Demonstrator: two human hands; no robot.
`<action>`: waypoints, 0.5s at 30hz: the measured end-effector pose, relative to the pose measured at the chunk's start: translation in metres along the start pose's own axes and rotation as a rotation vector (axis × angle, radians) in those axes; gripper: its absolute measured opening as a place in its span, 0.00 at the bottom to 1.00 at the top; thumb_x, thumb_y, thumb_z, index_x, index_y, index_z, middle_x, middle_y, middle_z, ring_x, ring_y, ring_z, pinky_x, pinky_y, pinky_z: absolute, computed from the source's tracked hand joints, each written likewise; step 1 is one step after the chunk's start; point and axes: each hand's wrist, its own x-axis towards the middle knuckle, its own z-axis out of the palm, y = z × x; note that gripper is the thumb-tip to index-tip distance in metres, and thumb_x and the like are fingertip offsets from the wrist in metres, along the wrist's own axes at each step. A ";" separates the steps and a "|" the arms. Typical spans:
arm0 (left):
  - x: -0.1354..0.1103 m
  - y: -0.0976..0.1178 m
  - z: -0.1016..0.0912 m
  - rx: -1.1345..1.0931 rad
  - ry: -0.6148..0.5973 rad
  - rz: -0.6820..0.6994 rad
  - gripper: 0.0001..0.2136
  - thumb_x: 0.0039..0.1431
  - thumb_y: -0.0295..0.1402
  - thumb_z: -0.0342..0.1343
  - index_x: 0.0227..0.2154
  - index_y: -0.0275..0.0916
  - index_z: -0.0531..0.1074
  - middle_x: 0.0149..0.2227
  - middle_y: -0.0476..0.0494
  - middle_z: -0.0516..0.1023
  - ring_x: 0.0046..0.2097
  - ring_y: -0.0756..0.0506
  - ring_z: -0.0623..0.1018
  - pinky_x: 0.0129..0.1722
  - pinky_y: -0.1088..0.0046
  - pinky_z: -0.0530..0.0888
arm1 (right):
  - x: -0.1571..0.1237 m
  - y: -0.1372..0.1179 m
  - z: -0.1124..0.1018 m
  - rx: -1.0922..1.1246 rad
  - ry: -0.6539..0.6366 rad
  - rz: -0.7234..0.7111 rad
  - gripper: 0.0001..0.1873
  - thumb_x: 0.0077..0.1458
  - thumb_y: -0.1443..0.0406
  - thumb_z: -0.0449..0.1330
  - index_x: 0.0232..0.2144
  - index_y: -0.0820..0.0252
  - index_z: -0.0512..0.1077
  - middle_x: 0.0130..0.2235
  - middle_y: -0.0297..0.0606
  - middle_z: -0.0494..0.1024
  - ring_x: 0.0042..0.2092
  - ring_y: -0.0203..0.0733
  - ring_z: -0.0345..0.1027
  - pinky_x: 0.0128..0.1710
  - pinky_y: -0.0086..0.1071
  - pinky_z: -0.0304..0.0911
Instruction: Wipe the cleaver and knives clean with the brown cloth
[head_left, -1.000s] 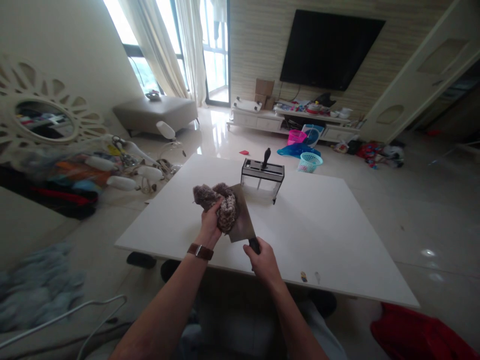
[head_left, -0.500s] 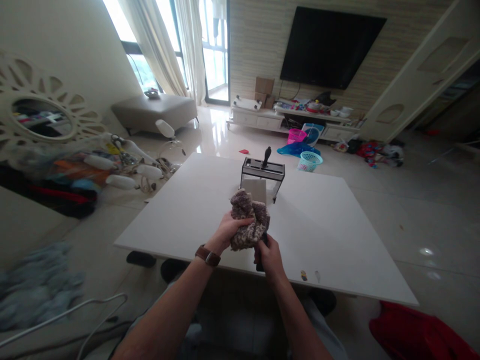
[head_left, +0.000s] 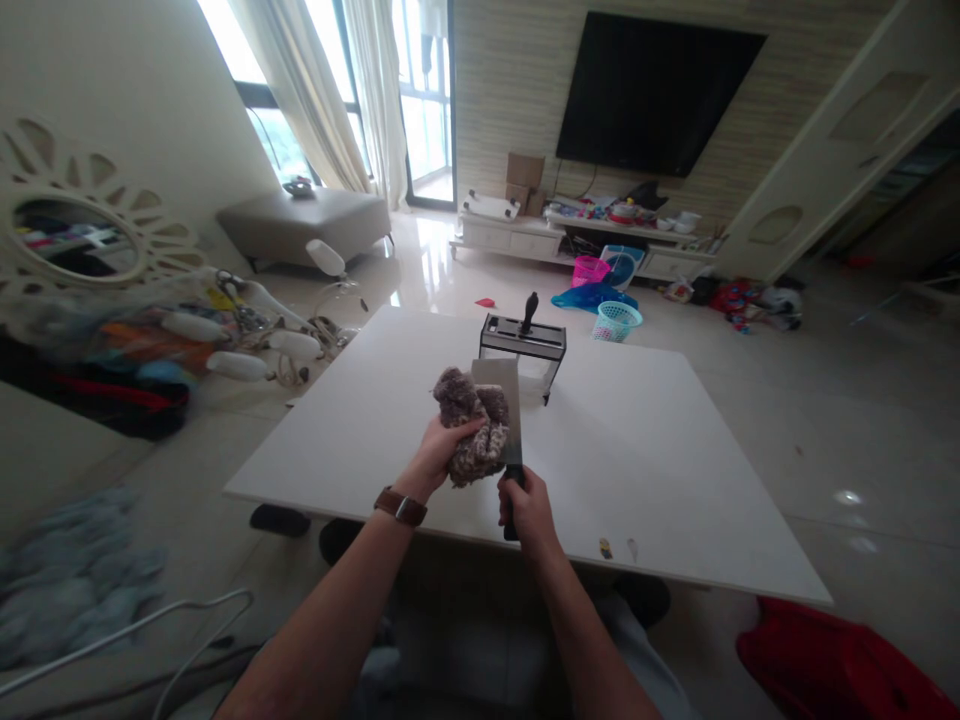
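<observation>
My right hand (head_left: 529, 505) is closed round the black handle of a cleaver (head_left: 514, 405), whose broad blade points away from me. A bunched brown-and-cream cloth (head_left: 476, 430) is gripped in my left hand (head_left: 437, 455), thumb on top. The cloth lies against the left part of the blade and covers some of it. Beyond the blade, a knife block (head_left: 525, 337) with a dark frame and clear sides stands on the white table (head_left: 637, 460). One black handle (head_left: 530, 308) sticks up from its top.
Two small items, one of them a yellow-and-blue piece (head_left: 605, 548), lie near the table's front edge. Past the far edge are a light blue basket (head_left: 617, 321) and a pink basket (head_left: 590, 270) on the floor. Lamp parts (head_left: 296, 345) stand at the left.
The cloth and my left hand have shifted left across the blade, so more of the cleaver shows. My right hand still grips the handle.
</observation>
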 end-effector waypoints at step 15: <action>-0.011 0.004 0.008 0.374 -0.160 0.019 0.25 0.34 0.31 0.76 0.39 0.34 0.77 0.40 0.38 0.84 0.42 0.39 0.82 0.45 0.63 0.78 | 0.002 0.001 -0.005 0.033 0.005 -0.029 0.07 0.44 0.61 0.57 0.27 0.56 0.64 0.15 0.23 0.64 0.15 0.32 0.56 0.15 0.27 0.61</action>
